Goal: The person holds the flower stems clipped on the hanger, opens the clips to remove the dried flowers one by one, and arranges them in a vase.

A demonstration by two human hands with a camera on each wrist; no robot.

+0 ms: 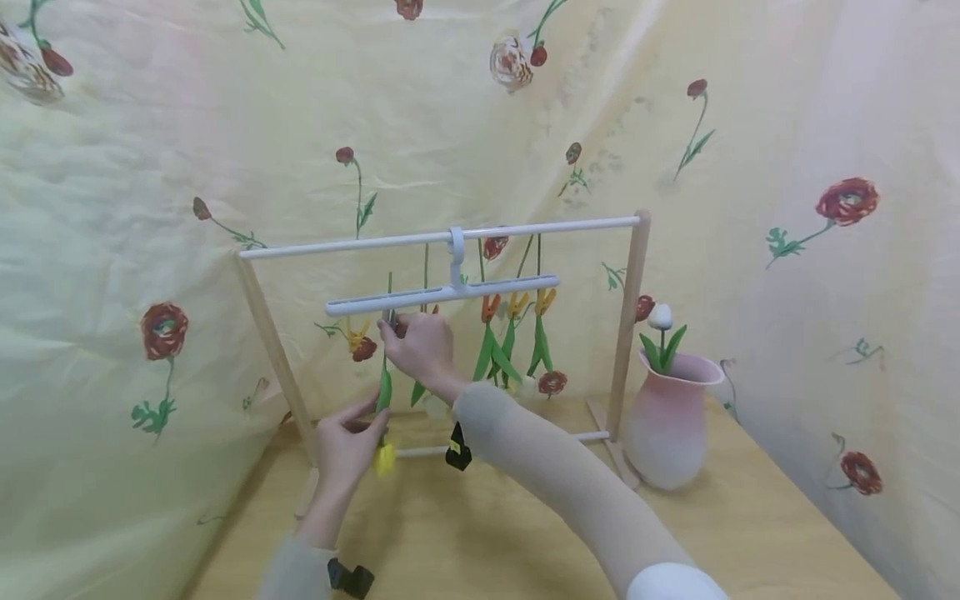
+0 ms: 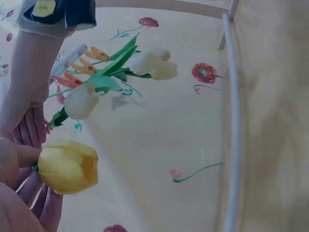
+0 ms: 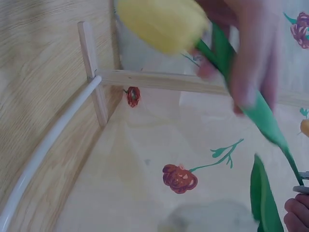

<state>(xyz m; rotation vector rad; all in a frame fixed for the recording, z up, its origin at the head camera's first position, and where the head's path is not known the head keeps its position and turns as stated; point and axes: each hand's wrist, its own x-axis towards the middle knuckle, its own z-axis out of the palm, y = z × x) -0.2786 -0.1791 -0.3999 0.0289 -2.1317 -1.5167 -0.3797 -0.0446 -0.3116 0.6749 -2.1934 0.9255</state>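
A yellow tulip (image 2: 68, 167) hangs head down, its stem rising to the grey clip hanger (image 1: 502, 286). My left hand (image 1: 347, 442) pinches it by the green leaf and stem just above the bloom. Higher up, my right hand (image 1: 424, 348) pinches a grey clip (image 3: 302, 189) under the hanger's left part; the tulip's stem passes between the clip's prongs. Part of that clip is hidden by my fingers in the head view. An unused-looking yellow clip (image 1: 356, 337) hangs to the left. Orange (image 1: 490, 307) and yellow clips on the right hold white tulips (image 2: 82, 101) upside down.
The hanger hooks over the white top bar (image 1: 555, 227) of a wooden-legged rack (image 1: 630, 325). To the right, a pink-and-white vase (image 1: 667, 433) holds one white tulip (image 1: 661, 317). Flower-printed cloth (image 1: 750, 250) surrounds the wooden table (image 1: 480, 542).
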